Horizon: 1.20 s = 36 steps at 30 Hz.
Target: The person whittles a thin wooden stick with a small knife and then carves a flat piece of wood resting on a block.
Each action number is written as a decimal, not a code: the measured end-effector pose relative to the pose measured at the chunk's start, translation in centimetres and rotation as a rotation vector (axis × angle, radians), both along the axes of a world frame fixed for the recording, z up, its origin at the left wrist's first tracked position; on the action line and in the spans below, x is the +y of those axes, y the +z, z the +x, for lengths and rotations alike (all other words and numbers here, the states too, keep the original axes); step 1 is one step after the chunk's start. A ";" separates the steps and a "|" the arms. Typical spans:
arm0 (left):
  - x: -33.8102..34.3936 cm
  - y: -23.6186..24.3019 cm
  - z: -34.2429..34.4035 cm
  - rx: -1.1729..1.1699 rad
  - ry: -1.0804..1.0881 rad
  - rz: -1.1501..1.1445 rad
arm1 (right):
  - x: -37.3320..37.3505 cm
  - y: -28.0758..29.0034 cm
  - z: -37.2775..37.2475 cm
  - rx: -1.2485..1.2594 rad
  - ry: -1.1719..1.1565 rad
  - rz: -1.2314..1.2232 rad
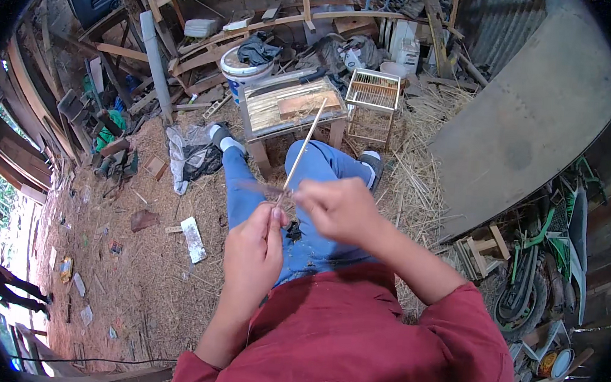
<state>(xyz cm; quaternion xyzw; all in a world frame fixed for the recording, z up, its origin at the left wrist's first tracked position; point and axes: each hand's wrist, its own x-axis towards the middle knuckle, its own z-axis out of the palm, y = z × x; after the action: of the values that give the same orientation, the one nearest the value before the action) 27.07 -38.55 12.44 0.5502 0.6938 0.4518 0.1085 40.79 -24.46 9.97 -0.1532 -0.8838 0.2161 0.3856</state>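
My left hand is closed around the lower end of a thin pale wooden stick, with its thumb along the top. The stick slants up and away from me over my lap. My right hand is closed in a fist just right of it, gripping a knife. Its blade points left across the stick right above my left thumb and is smeared by motion. The handle is hidden inside my fingers. Beyond my knees stands a low wooden bench with many thin strips and a flat wooden piece on top.
A small slatted wooden frame stands right of the bench, and a white bucket with a black bag behind it. Straw and shavings cover the ground. On the right are a large leaning sheet and a green motorbike. Another person stands far left.
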 end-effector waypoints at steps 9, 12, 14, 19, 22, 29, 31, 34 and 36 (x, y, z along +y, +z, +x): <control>-0.4 0.2 -0.2 -0.040 0.021 -0.018 | 0.6 -0.5 -0.3 0.037 -0.086 -0.032; -0.5 0.1 0.1 -0.091 0.015 0.000 | 2.9 0.4 0.1 0.180 -0.192 -0.145; -0.5 0.1 0.2 -0.102 0.012 0.004 | 3.1 0.9 0.5 0.263 -0.190 -0.440; 1.6 -0.9 -1.7 -0.628 -0.150 0.274 | 3.4 -1.6 0.5 0.412 0.052 -0.848; 2.9 -0.7 -2.4 -0.714 -0.069 0.432 | 2.2 -1.4 0.0 0.417 0.064 -1.104; 4.2 -0.3 -3.7 -1.142 -0.103 0.624 | 0.1 -1.8 -1.3 0.249 0.099 -1.102; 4.5 -0.3 -3.5 -1.166 -0.067 0.629 | -0.6 -2.0 -2.0 0.241 0.116 -1.110; 4.4 -0.5 -3.3 -1.197 -0.078 0.662 | -1.1 -1.6 -2.0 0.245 0.174 -1.191; 4.5 -0.7 -3.3 -1.211 -0.108 0.660 | -1.3 -1.3 -1.7 0.293 0.260 -1.298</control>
<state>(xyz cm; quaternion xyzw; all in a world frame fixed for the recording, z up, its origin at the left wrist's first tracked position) 23.77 -34.07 11.73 0.2388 0.3090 0.8609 0.3260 39.14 -25.79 8.66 -0.2153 -0.5247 0.7661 0.3024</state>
